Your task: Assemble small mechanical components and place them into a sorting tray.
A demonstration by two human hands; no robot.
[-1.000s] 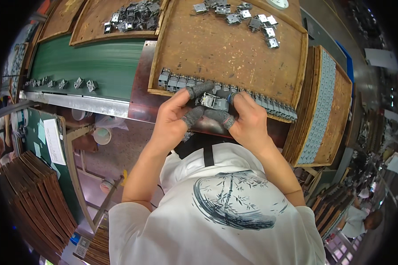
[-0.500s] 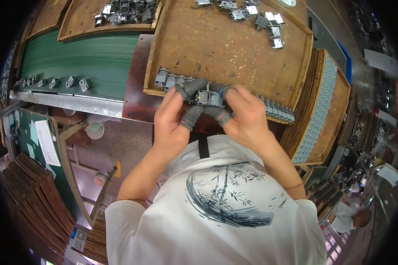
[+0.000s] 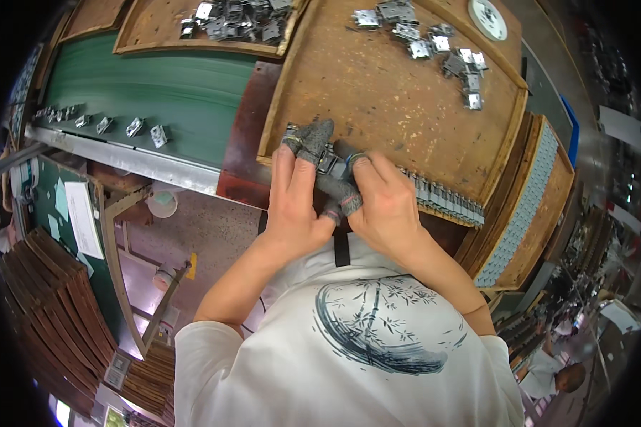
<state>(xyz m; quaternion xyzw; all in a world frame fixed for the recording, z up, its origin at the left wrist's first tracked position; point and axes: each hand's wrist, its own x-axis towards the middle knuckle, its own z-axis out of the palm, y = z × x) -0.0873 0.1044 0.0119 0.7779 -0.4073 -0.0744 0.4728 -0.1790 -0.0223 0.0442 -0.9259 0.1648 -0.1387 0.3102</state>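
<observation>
My right hand (image 3: 386, 203), with dark grey finger covers, is closed on a small grey metal part (image 3: 332, 165) at the near edge of a wooden tray (image 3: 399, 99). My left hand (image 3: 292, 203), also in grey finger covers, stretches its fingers over the near left corner of that tray. Another metal part (image 3: 290, 130) shows beside these fingertips, and the left thumb stands apart, under my right hand. What lies beneath the left fingers is hidden. A row of grey parts (image 3: 445, 199) lines the tray's near edge, right of my right hand.
Loose shiny brackets (image 3: 419, 48) lie at the tray's far side. Leftward, a green conveyor belt (image 3: 149, 92) carries several brackets (image 3: 134, 127), and another tray beyond holds a bracket pile (image 3: 246, 21). On the right stands a tray of grey parts (image 3: 523, 199). A person (image 3: 552, 373) is at lower right.
Both hands held a part together above the tray edge. Now my left fingers have moved off it, reaching forward onto the row's left end, while the right keeps a part. The whole view has shifted.
</observation>
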